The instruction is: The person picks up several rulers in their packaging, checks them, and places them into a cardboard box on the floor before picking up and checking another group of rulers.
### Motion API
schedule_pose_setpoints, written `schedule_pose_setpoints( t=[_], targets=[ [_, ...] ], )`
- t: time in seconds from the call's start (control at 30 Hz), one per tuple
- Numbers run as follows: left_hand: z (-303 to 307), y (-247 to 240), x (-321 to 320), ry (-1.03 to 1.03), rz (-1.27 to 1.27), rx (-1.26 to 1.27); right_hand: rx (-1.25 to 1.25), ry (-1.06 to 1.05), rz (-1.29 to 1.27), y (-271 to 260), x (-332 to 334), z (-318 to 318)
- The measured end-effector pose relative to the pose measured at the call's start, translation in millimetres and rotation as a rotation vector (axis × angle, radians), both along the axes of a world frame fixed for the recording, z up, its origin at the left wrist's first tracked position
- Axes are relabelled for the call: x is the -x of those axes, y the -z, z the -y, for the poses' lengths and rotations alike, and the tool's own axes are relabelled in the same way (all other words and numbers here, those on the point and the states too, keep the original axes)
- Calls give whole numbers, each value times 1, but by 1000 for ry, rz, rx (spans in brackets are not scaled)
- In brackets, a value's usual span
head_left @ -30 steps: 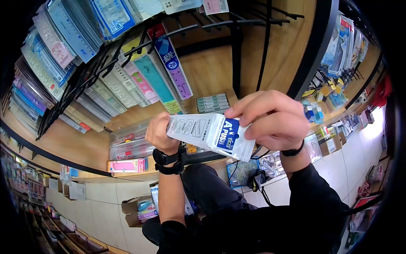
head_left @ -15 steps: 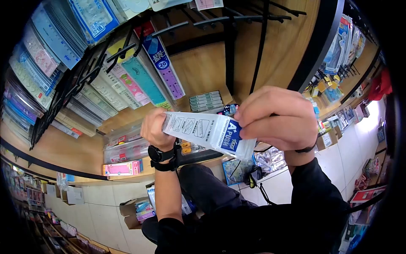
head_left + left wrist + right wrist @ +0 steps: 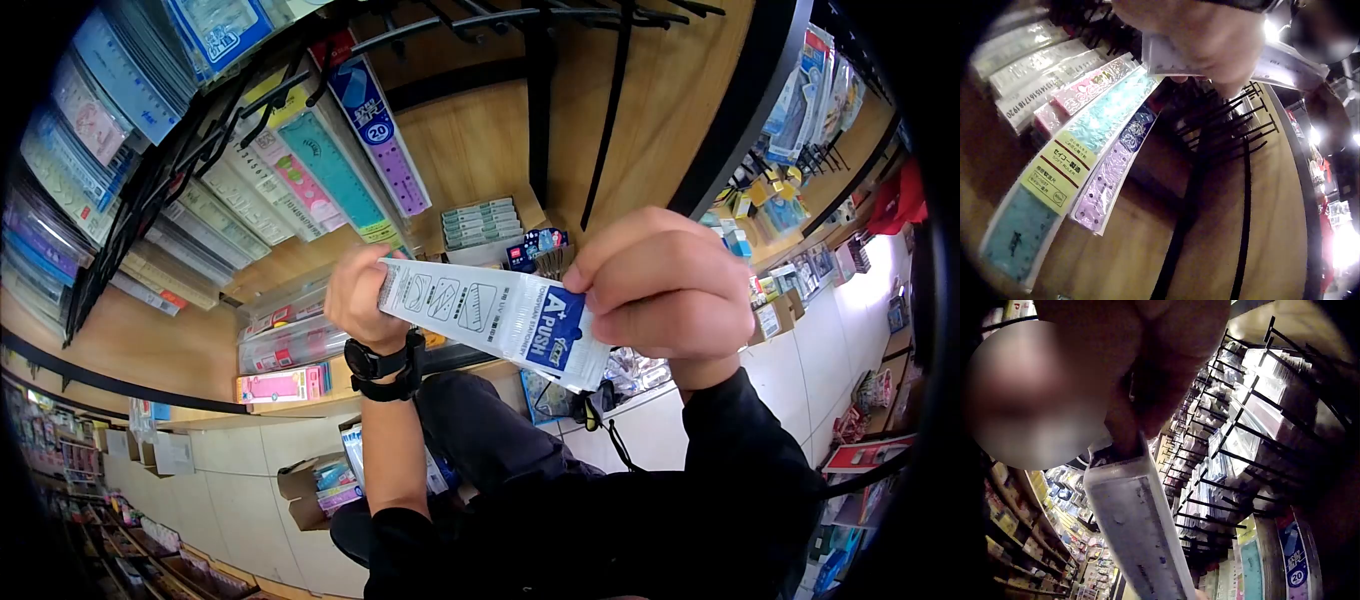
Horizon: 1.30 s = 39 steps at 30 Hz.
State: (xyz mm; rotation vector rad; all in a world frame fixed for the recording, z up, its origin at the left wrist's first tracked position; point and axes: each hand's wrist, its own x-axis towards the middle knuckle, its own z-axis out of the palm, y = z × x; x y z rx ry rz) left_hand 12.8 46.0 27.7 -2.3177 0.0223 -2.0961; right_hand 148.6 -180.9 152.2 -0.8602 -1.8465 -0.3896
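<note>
A stack of clear plastic packets (image 3: pixel 455 305) with a blue "A+ PUSH" label is held level between both hands in the head view. My left hand (image 3: pixel 362 300) grips its narrow left end, fingers curled round it. At the labelled end, my right hand (image 3: pixel 665 290) pinches the packaging between thumb and fingers. In the left wrist view the left hand (image 3: pixel 1210 44) covers part of the packets (image 3: pixel 1285 69). The right wrist view shows the packets' long side (image 3: pixel 1138 531) below the right hand (image 3: pixel 1147 362).
Packaged rulers (image 3: pixel 340 170) hang from black hooks at the upper left. Small boxes (image 3: pixel 480 223) stand on the wooden shelf behind the hands. A pink package (image 3: pixel 283 385) lies at the shelf edge, and an open carton (image 3: pixel 300 490) sits on the floor.
Both hands keep hold of the packets, which now tilt more with the label lower right. The view has shifted slightly, so the shelf goods appear further left.
</note>
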Motion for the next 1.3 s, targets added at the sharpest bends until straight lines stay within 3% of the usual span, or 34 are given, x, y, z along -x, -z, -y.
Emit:
schedule_pose_setpoints(
  t=[0.43,0.57,0.63,0.77,1.13,1.23,1.3],
  targets=[
    [0,-11,14,-61,82,-94,24,75,225,-5,1,10],
    [1,-12,25,-83,10,-96,108,-56,182,-8,-5,8],
    [1,-10,27,-90,3,-93,163,-42,98,-11,-4,12],
    [6,-11,30,-103,-9,-95,216,127,162,-18,6,15],
    [7,-8,37,-97,-50,-83,325,77,234,-24,11,22],
    [10,-5,36,-72,-88,-52,419,43,128,-29,6,18],
    [13,-4,35,-57,-119,-27,551,-191,19,-30,-4,7]
  ],
)
